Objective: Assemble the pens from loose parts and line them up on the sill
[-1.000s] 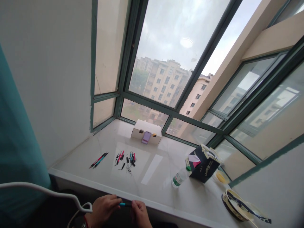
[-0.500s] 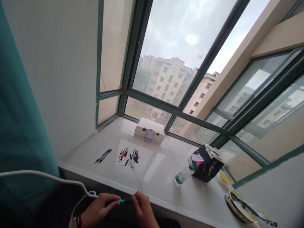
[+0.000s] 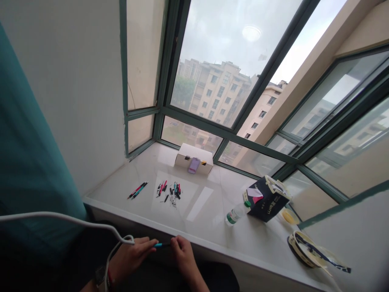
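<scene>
Between my hands, just below the sill's front edge, is a slim blue-and-black pen (image 3: 159, 245). My left hand (image 3: 136, 253) is closed on its blue end, and my right hand (image 3: 182, 249) pinches the dark end. The fingers hide both ends. On the sill beyond lie two assembled pens (image 3: 138, 190), one red and one teal, side by side. To their right, loose pen parts (image 3: 174, 194) in red, black and teal are scattered in small groups, with thin pale pieces among them.
A white box (image 3: 194, 159) with a blurred purple patch stands by the window. Right of centre are a green-capped bottle (image 3: 235, 215) and a dark printed carton (image 3: 267, 200). A round strapped item (image 3: 304, 251) lies far right. A white cable (image 3: 91, 223) crosses near my left wrist.
The view has shifted slightly. My left fingers look straighter along the pen, and a little more of its dark section shows between my hands. The things on the sill stay put.
</scene>
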Demonstrator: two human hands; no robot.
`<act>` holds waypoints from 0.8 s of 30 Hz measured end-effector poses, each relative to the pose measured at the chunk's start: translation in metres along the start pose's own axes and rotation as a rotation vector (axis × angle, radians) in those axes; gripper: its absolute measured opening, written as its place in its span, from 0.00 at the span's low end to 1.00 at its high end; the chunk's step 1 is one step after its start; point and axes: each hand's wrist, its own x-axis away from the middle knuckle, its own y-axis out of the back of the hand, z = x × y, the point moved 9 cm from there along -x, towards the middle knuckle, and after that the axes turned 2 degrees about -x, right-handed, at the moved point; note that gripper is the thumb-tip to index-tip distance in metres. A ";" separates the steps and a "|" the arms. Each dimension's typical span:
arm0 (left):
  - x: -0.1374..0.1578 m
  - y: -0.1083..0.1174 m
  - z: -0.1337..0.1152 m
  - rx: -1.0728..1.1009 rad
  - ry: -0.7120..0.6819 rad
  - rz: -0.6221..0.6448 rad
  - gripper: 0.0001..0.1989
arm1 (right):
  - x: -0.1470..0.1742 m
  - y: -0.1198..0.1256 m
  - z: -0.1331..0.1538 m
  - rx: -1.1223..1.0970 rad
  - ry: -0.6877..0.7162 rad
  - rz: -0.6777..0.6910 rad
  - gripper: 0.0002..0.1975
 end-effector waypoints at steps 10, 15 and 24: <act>-0.005 -0.001 0.029 0.728 0.497 -0.134 0.29 | -0.034 0.080 0.010 0.124 0.033 -0.292 0.25; -0.005 0.009 0.037 0.789 0.474 -0.215 0.24 | -0.048 0.121 -0.003 0.644 0.144 -0.382 0.21; -0.062 0.058 0.118 -0.162 0.375 -0.139 0.18 | -0.054 0.155 -0.055 1.237 0.003 -0.551 0.25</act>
